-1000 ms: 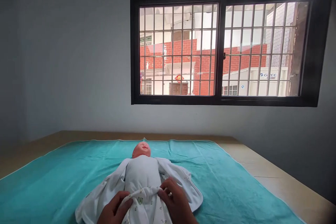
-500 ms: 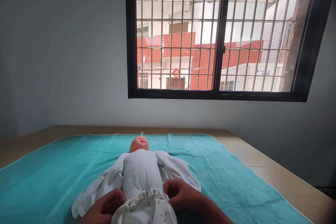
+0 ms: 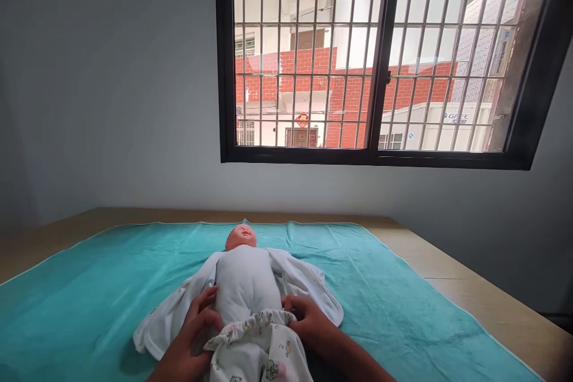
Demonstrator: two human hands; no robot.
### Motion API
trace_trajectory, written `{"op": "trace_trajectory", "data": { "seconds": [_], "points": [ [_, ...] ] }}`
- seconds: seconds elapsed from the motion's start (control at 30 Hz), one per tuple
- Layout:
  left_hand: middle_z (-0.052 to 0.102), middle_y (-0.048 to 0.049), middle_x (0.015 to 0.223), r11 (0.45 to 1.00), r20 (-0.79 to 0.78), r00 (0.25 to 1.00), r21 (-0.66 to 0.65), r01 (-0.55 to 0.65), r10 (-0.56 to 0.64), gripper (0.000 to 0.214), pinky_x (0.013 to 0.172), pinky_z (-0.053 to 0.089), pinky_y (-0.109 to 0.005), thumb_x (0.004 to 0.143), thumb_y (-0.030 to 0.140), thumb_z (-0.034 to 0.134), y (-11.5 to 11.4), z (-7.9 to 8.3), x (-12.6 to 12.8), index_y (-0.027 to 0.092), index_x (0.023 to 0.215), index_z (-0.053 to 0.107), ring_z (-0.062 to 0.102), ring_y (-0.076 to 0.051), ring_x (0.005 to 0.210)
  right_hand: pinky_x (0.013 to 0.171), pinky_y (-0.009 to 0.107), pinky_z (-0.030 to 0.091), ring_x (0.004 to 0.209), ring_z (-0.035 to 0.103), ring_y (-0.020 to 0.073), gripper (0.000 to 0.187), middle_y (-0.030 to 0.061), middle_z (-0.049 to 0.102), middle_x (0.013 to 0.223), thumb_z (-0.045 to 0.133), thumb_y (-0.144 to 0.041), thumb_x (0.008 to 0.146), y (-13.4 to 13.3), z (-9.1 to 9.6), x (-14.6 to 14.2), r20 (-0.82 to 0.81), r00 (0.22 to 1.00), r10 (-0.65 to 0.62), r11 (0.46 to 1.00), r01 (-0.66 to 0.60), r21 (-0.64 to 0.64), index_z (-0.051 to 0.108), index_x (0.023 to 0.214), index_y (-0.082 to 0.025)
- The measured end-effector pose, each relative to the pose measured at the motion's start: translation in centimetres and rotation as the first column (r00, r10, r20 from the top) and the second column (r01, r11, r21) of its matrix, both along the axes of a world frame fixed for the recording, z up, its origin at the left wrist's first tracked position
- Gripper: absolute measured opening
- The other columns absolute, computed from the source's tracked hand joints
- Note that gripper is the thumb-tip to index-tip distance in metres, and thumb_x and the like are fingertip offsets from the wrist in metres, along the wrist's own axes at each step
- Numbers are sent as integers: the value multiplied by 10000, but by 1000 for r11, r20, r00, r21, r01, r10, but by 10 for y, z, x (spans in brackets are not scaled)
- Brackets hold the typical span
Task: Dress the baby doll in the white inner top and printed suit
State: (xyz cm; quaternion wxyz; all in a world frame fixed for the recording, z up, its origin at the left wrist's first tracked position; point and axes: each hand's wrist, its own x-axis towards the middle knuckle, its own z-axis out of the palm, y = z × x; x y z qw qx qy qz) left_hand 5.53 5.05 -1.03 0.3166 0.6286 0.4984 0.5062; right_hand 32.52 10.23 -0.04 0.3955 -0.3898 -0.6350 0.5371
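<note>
A baby doll (image 3: 242, 237) with a white cloth body (image 3: 247, 280) lies on its back, head away from me. Patterned white pants (image 3: 264, 352) cover its lower part, with a gathered elastic waistband across the waist. My right hand (image 3: 308, 321) pinches the waistband at its right side. At the left side, my left hand (image 3: 194, 334) rests near the waistband with fingers bent and apart, fingertips against the doll's side. A white baby shirt (image 3: 168, 319) lies spread open under the doll. The doll's legs are hidden inside the pants and below the picture edge.
A turquoise cloth (image 3: 89, 292) covers most of the wooden table (image 3: 452, 268). Behind it stands a grey wall (image 3: 111, 83) with a black-framed barred window (image 3: 376, 158).
My left hand has loosened, its fingers spreading up along the doll's side. My right hand stays at the waistband, its fingers slightly higher. The whole view has shifted a little.
</note>
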Motion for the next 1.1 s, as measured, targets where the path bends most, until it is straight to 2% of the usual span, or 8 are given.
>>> {"op": "trace_trajectory", "data": {
  "seconds": [0.17, 0.3, 0.47, 0.63, 0.73, 0.9, 0.97, 1.1],
  "points": [
    [286, -70, 1582, 1000, 130, 991, -6, -12, 13, 521, 1131, 380, -431, 724, 416, 707, -2, -9, 10, 273, 1201, 553, 408, -308, 1378, 580, 220, 316, 631, 396, 89, 247, -41, 502, 695, 583, -167, 568, 4, -5, -7, -102, 993, -53, 998, 50, -39, 343, 616, -199],
    [341, -69, 1560, 999, 92, 996, 29, -22, 19, 481, 1105, 426, -420, 813, 434, 620, -4, -11, 12, 268, 1259, 550, 413, -301, 1378, 562, 223, 271, 641, 367, 97, 198, -51, 465, 658, 517, -119, 529, 6, -4, -9, -96, 990, -102, 994, 99, -38, 378, 644, -200],
    [422, -41, 1519, 989, -131, 990, 141, -35, 54, 352, 1103, 431, -413, 876, 335, 525, -3, -11, 6, 276, 1212, 608, 390, -269, 1399, 561, 230, 276, 651, 385, 109, 206, -47, 478, 660, 574, -116, 545, 7, -4, -12, -143, 981, -128, 990, 117, -83, 446, 686, -194],
    [621, -4, 1330, 970, -295, 938, 212, -122, 182, 344, 1000, 515, -366, 894, 291, 434, 6, -8, 0, 311, 1175, 632, 599, -217, 1202, 541, 230, 253, 610, 355, 99, 190, -56, 467, 629, 621, -153, 578, 6, -4, -14, -173, 976, -133, 988, 117, -99, 472, 688, -192],
    [736, 1, 1060, 958, -304, 924, 239, -161, 231, 302, 853, 559, -324, 869, 276, 416, 16, 6, -1, 289, 1028, 672, 692, -209, 967, 530, 230, 244, 587, 351, 92, 161, -58, 470, 618, 615, -155, 582, 8, -7, -13, -195, 972, -131, 989, 114, -95, 488, 675, -187],
    [704, 11, 776, 980, -362, 920, 177, -93, 153, 243, 697, 509, -291, 823, 231, 398, 34, 33, 1, 244, 802, 640, 656, -201, 747, 526, 227, 257, 544, 374, 81, 174, -66, 483, 591, 649, -166, 574, 15, -15, -14, -341, 930, -137, 981, 79, -178, 502, 665, -185],
    [683, 6, 770, 979, -318, 937, 181, -89, 144, 221, 707, 496, -289, 828, 249, 402, 39, 31, 3, 233, 790, 620, 635, -200, 749, 522, 227, 261, 524, 392, 83, 186, -68, 492, 570, 656, -157, 558, 18, -17, -15, -377, 910, -174, 967, 86, -240, 503, 658, -188],
    [669, -16, 895, 971, -231, 963, 223, -88, 140, 175, 785, 490, -290, 857, 306, 445, 41, 8, 7, 229, 861, 602, 613, -201, 851, 519, 226, 267, 507, 418, 94, 190, -68, 503, 533, 650, -134, 531, 20, -17, -16, -432, 872, -229, 942, 88, -323, 516, 652, -192]
  ]
}}
